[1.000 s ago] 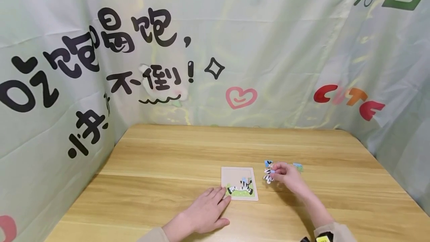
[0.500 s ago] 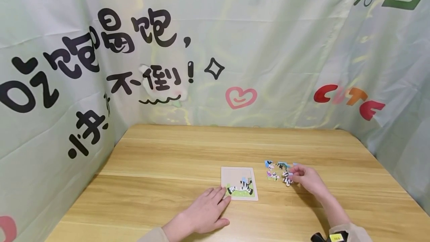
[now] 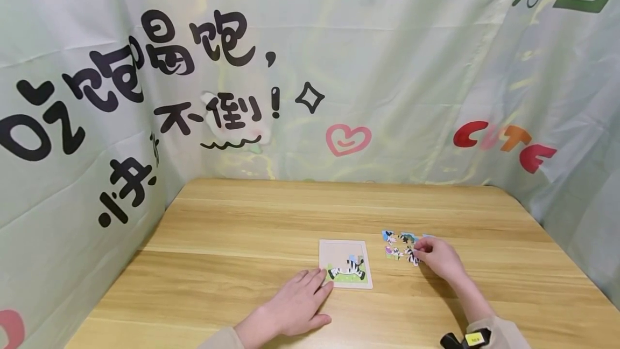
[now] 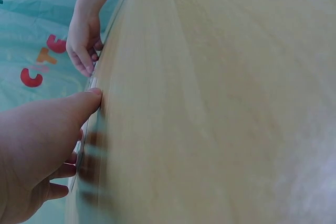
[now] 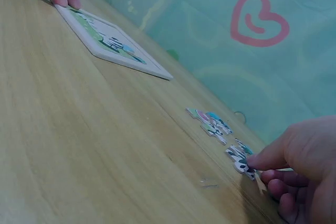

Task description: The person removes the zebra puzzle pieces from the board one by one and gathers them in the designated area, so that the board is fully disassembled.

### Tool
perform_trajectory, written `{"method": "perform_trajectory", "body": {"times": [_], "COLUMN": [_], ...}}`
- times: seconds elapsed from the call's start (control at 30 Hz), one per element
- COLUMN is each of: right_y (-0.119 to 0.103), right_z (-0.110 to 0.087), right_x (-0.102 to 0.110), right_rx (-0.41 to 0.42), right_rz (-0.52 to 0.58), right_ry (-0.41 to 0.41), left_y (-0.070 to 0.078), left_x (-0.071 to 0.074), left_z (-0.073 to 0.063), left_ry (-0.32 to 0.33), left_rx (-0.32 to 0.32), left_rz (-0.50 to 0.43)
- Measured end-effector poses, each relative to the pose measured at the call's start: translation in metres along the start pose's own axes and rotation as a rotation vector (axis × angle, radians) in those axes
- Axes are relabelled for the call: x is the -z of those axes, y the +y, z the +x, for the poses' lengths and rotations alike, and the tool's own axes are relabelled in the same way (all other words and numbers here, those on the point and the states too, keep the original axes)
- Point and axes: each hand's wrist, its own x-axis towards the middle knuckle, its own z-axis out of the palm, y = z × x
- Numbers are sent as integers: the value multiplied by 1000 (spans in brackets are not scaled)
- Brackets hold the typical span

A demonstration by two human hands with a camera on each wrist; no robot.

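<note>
My left hand point(image 3: 299, 303) lies flat with straight fingers, fingertips on the lower left corner of a square puzzle board point(image 3: 336, 255). A partial zebra picture on green grass fills the board's lower part. To the right, my right hand point(image 3: 442, 260) pinches a black-and-white striped puzzle piece point(image 5: 240, 162) between thumb and fingers, close over the table. Beside it lie a piece with a pink-purple patch point(image 3: 393, 253), a blue-cornered piece point(image 3: 388, 237) and a blue and dark green piece point(image 3: 408, 237). Another blue piece point(image 3: 428, 236) is partly hidden behind the right hand.
The wooden table point(image 3: 242, 220) reaches back to a printed cloth curtain point(image 3: 411, 96), which also hangs along both sides. A black strap with a yellow label point(image 3: 474, 337) sits on the right wrist.
The right hand has carried the striped piece rightward from the left side of the loose pieces, uncovering the purple-patched one, then shifted slightly back left. The left hand and board have stayed put.
</note>
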Motion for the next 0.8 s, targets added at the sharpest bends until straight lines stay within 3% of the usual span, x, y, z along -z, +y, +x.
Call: {"method": "perform_trajectory", "body": {"times": [0.27,0.5,0.8], "right_y": [-1,-2,-18], "right_z": [-4,-4,-4], "right_x": [3,6,0], "right_rx": [36,12,46], "right_rz": [25,24,75], "right_ry": [-34,-43,23], "left_y": [0,0,-1], "left_x": [1,1,-1], "left_z": [1,1,1], "left_ry": [-8,-5,-10], "left_rx": [0,-2,3], "left_rz": [2,-7,-21]}}
